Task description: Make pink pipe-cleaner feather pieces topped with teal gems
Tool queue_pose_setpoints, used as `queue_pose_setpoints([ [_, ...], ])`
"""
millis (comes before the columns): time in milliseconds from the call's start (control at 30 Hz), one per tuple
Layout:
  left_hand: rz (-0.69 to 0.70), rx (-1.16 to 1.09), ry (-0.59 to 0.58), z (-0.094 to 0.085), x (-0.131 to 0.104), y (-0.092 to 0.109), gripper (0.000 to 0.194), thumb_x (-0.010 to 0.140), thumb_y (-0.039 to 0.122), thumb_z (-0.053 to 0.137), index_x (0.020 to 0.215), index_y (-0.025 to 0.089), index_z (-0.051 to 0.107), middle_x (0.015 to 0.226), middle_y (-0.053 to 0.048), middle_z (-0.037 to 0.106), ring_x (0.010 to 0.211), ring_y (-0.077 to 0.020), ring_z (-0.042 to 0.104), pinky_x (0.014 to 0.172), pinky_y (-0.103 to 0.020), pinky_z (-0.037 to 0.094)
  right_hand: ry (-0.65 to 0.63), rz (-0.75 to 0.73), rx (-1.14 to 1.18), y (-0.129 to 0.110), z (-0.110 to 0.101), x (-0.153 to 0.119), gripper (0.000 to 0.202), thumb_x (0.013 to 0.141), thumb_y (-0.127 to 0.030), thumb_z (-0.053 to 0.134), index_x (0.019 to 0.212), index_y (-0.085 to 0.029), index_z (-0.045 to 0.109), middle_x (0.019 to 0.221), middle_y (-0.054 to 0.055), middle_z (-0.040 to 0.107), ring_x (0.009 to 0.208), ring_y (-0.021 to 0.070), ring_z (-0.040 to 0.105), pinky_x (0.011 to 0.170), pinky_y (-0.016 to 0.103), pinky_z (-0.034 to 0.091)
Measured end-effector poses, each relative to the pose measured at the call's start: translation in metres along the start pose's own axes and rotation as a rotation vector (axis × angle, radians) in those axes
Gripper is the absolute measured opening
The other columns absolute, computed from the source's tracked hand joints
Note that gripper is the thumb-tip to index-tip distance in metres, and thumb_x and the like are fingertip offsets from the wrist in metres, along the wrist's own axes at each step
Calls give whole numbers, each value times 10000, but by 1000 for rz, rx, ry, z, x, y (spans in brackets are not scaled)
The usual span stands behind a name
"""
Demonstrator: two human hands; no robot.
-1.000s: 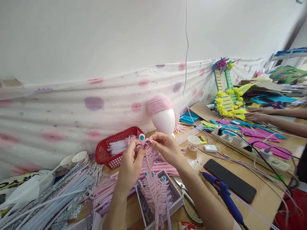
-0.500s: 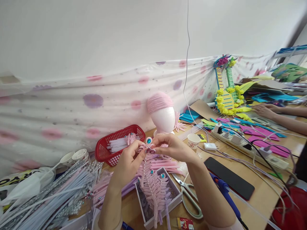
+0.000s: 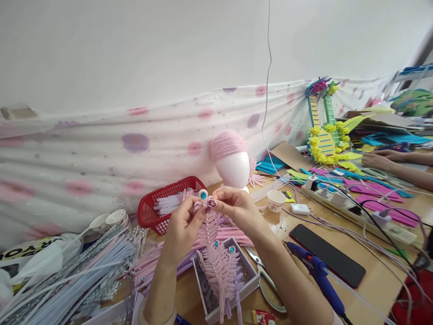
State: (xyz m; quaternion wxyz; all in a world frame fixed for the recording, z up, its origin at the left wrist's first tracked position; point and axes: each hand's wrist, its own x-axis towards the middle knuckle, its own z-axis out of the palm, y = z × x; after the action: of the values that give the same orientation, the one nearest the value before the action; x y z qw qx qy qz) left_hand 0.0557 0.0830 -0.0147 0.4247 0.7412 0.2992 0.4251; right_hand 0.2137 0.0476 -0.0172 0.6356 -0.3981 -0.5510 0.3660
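Both hands meet near the middle of the view on a pink pipe-cleaner feather [image 3: 211,234], which has a row of small pearls and a blue gem at its top. My left hand [image 3: 184,221] pinches it just below the gem from the left. From the right, my right hand [image 3: 235,205] pinches the same spot with thumb and forefinger. The feather hangs down over a white box [image 3: 248,289], where more pink feathers with blue gems [image 3: 232,262] lie. Behind the hands stands a white foam head [image 3: 233,169] wrapped in pink strands.
A red basket [image 3: 145,210] holds white and pink pieces. Silver and pink pipe cleaners [image 3: 91,266] lie at left. To the right are scissors [image 3: 270,289], a blue glue gun [image 3: 316,268], a phone [image 3: 328,255], a paper cup [image 3: 276,201] and a power strip [image 3: 358,216]. Another person's hands [image 3: 379,160] rest far right.
The right hand has shifted slightly left and its fingers now lie closer over the feather's top below the gem. The view has turned a little, and more of the glue gun shows.
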Motion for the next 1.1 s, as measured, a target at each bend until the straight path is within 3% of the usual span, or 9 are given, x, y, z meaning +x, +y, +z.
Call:
queue_pose_setpoints([
  [300,18,-96,63,-1,2,-4,339,855,502,590,872,166,633,626,39,461,600,-120,417,548,-213,331,-163,118,22,-11,-19,-3,278,766,-418,749,871,-160,735,862,41,686,786,138,617,737,279,515],
  [533,10,-83,20,-2,2,-4,288,868,459,594,835,173,594,673,31,517,618,-117,460,568,-213,355,-167,74,4,-9,-15,-3,177,728,-311,787,763,-158,706,916,43,666,801,135,621,726,279,522],
  [800,59,125,-65,-4,0,-3,228,913,379,541,961,170,619,748,5,606,668,-135,534,598,-214,387,-198,83,-157,-7,-18,0,201,719,-310,784,691,-137,686,885,59,656,793,154,610,702,288,506],
  [1100,-17,-183,-146,-11,4,-9,209,796,293,716,920,182,589,794,3,645,726,-125,564,661,-199,435,-92,-14,-56,1,-14,3,246,693,-389,802,709,-169,695,916,45,616,830,160,611,741,309,509],
])
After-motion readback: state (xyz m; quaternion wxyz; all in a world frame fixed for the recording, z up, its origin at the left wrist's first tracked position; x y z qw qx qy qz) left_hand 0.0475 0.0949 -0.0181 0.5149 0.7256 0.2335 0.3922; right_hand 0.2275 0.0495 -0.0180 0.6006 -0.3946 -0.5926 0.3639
